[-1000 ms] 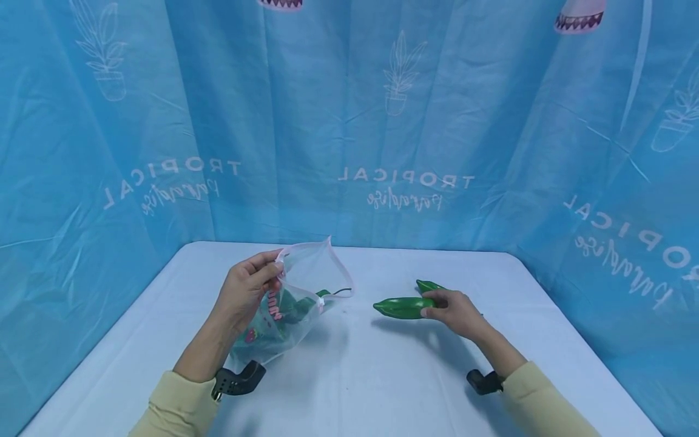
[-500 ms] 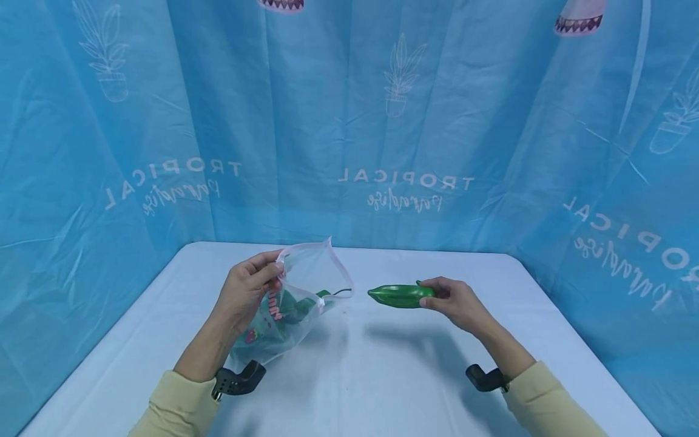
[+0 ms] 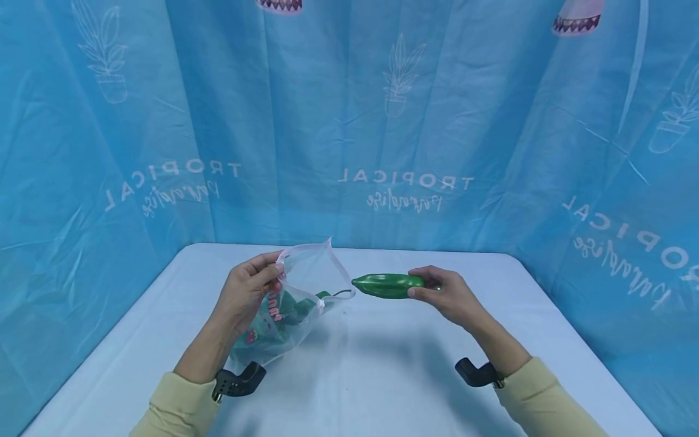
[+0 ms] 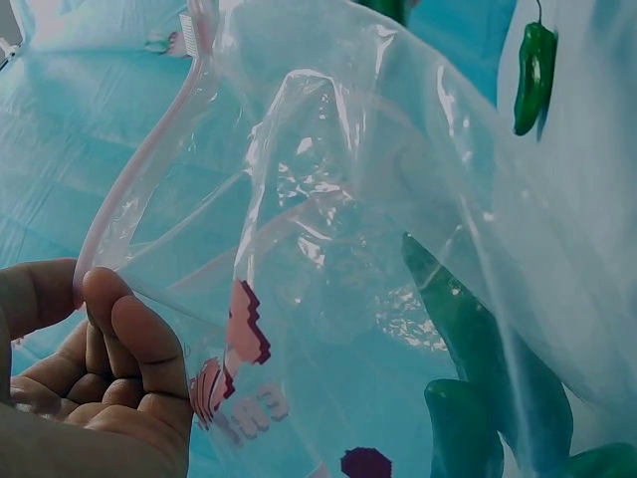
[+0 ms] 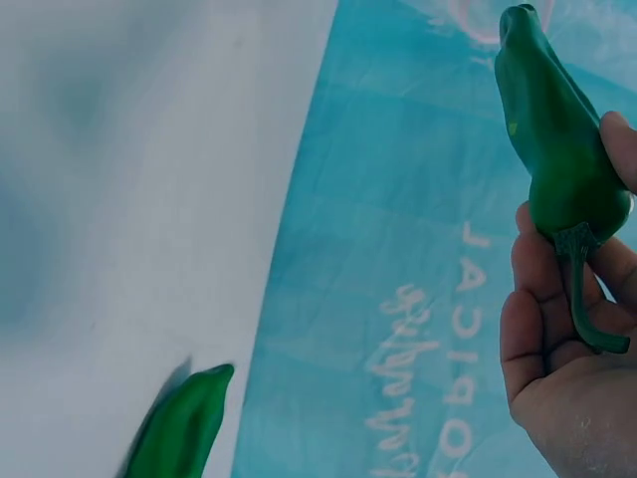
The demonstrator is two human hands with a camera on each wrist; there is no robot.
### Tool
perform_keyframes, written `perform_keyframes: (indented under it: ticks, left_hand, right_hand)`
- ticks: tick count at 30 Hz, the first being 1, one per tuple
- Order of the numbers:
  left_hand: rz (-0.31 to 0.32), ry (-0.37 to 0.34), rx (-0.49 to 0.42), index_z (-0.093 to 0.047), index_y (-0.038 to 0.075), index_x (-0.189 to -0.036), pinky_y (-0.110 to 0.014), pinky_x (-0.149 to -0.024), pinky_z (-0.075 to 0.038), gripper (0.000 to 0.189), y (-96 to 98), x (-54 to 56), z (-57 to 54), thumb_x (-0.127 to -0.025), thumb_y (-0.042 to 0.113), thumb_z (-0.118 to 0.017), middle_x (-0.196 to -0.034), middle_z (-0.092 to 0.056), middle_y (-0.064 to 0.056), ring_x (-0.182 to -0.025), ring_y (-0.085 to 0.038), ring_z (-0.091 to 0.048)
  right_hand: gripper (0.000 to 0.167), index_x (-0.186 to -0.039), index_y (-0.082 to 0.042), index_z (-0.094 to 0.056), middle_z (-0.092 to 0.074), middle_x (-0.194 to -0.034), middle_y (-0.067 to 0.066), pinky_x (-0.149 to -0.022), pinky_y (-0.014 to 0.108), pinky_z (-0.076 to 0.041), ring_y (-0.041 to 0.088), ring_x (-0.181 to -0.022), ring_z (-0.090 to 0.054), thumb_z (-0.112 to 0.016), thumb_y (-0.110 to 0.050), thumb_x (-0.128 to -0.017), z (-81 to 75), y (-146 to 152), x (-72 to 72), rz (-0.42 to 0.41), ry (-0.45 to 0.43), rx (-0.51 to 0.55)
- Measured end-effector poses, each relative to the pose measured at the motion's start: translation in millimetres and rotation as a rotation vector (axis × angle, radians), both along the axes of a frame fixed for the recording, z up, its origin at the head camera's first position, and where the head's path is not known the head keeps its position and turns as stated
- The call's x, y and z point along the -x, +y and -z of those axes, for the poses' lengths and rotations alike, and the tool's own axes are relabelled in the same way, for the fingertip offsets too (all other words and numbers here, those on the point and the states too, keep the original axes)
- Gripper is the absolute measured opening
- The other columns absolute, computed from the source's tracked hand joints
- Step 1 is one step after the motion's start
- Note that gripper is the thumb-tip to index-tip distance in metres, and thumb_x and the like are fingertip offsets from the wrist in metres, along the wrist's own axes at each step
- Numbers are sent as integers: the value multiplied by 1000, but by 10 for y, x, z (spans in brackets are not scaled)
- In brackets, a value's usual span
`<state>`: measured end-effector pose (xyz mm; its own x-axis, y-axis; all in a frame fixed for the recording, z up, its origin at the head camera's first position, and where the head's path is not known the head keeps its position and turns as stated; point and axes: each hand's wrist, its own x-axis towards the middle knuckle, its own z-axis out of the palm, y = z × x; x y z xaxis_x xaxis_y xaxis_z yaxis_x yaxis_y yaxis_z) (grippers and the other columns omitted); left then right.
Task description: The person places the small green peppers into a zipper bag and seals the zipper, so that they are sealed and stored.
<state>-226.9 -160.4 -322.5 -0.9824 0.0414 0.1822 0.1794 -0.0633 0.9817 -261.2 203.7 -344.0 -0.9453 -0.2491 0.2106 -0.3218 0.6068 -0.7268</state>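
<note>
The table (image 3: 349, 394) is white and smooth, its far corners rounded, with soft grey shadows across the middle; one green pepper (image 5: 184, 428) lies directly on it near the edge, casting a narrow shadow alongside; whether the clear bag's (image 3: 289, 309) lower end rests there cannot be told

Right of the left hand (image 4: 124, 373), a clear pink-rimmed plastic bag (image 4: 338, 239) blurs its tapered green peppers (image 4: 498, 368); left of the right hand (image 5: 572, 398), the right wrist view crops a smooth green pepper (image 5: 184, 428).
</note>
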Motion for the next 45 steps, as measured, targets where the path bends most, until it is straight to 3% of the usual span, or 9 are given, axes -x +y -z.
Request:
perform_keyframes:
  ticks: [16,23,30,45]
  left_hand:
    - [6,7,9,-49,-5,-130,-17,-71,-47,47,-3,-16,22,-94,23,-58,-83,-59,9,-70,-4,-54]
    - [3,10,17,-50,-4,-129,-17,-71,-47,46,0,-15,24,-93,24,-59,-84,-60,9,-70,-4,-54]
    - [-1,0,28,-50,-3,-130,-16,-71,-47,46,14,-13,13,-93,23,-58,-84,-59,9,-70,-4,-53]
    - [3,0,36,-50,-3,-130,-17,-69,-47,45,26,-8,7,-94,22,-58,-84,-59,8,-69,-4,-54]
  right_hand:
    - [45,-120,-12,-63,-66,-100,5,-71,29,-49,19,-90,-58,-72,-34,-81,-237,-457,5,-66,42,-20]
    - [42,-120,-13,-63,-66,-102,4,-72,28,-52,19,-90,-58,-71,-31,-83,-286,-648,42,-81,0,-12]
    - [44,-122,-13,-62,-65,-102,1,-73,28,-52,16,-89,-59,-71,-32,-83,-305,-837,85,-94,-44,-27]
    - [39,-119,-13,-64,-65,-105,0,-72,26,-52,13,-88,-61,-70,-29,-85,-276,-1123,111,-198,-14,-74]
